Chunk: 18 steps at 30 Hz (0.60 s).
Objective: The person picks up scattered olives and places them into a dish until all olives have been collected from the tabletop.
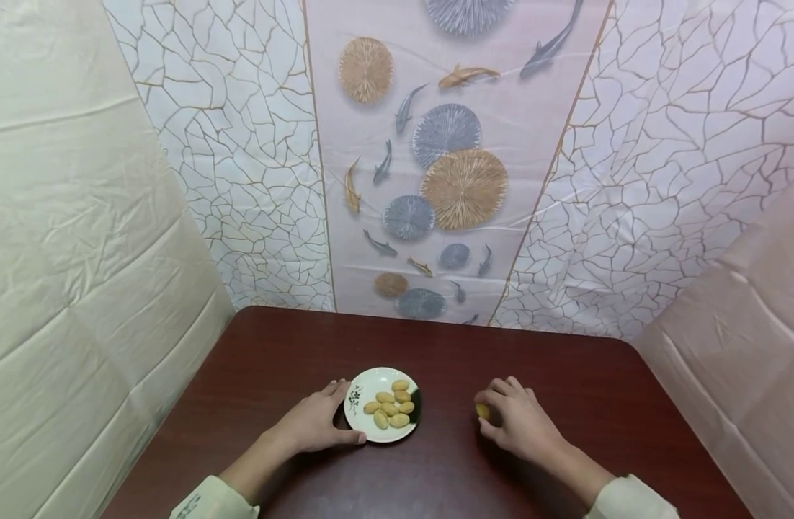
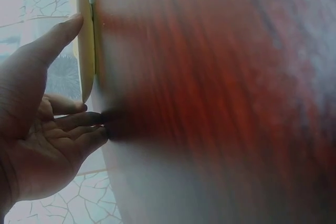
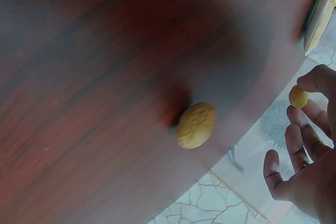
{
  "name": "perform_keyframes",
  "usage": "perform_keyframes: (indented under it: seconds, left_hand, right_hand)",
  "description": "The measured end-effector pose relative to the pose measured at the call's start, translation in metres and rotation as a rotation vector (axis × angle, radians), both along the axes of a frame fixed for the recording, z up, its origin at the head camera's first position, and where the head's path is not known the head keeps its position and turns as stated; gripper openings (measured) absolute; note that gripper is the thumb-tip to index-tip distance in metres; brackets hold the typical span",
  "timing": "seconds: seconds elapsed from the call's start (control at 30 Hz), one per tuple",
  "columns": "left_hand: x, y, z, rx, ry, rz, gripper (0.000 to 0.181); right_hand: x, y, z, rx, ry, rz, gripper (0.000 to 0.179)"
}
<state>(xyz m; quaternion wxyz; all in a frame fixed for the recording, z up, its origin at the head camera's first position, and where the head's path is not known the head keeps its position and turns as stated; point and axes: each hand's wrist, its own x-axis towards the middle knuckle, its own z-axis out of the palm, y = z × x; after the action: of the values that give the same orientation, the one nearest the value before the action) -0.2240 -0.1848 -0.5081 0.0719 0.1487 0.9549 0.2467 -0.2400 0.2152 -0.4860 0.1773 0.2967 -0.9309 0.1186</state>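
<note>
A small white plate (image 1: 373, 380) with a dark floral print and a dark green patch on its rim stands on the table, bearing several yellow-tan oval pieces (image 1: 389, 409) that look like wrinkled dried fruit. My left hand (image 1: 315, 422) holds the plate's left side, thumb at the near rim and forefinger at the far rim. To the right of the plate, my right hand (image 1: 516, 418) pinches one yellow-tan oval piece (image 3: 298, 96) between thumb and forefinger, above the table. Another wrinkled oval piece (image 3: 196, 125) lies on the table near the right hand; the hand hides it in the head view.
Both hands work over a dark red-brown wooden table (image 1: 436, 346) with rounded far corners. Behind it hangs a patterned cloth (image 1: 410, 180) with fish and round shapes. Pale cloth walls (image 1: 79, 238) close in the left and right sides.
</note>
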Motion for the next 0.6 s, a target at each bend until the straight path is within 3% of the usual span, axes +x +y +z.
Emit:
perform_keyframes:
  seconds: [0.6]
  left_hand:
    - [-0.001,-0.001,0.0,0.011,0.032,-0.007,0.121]
  right_hand:
    - [-0.008,-0.034,0.005,-0.013,0.067,0.07,0.027]
